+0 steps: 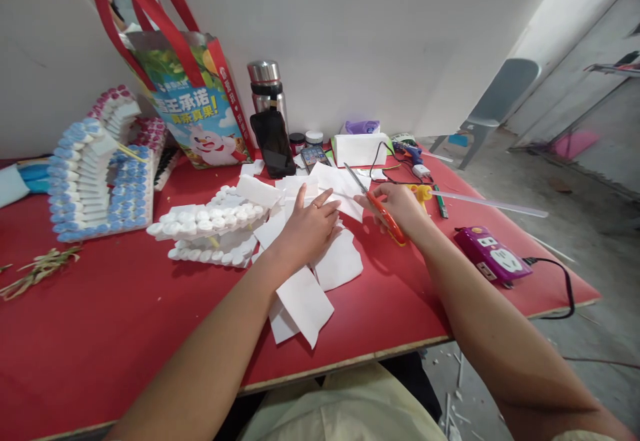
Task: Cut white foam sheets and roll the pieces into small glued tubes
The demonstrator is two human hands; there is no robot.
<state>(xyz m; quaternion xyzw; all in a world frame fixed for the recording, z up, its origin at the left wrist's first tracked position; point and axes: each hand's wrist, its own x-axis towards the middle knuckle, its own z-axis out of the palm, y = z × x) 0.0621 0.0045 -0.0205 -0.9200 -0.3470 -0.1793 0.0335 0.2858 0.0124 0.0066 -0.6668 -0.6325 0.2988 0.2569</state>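
Note:
My left hand [310, 224] lies flat with fingers apart on a pile of white paper sheets [320, 261] on the red table [125, 308], pressing them down. My right hand [400, 208] grips red-handled scissors [377, 204]; their blades point up and left over the paper near the left fingertips. A white stepped model of capped pieces [210, 224] stands just left of the left hand. More cut white sheets [303, 304] trail toward the table's front edge.
A blue-and-pink capped model [100, 168] stands at the left, a printed shopping bag [200, 108] and steel flask [267, 91] at the back. A phone [273, 142], tissue box [360, 148], glue gun [413, 156] and purple power strip [493, 254] lie around.

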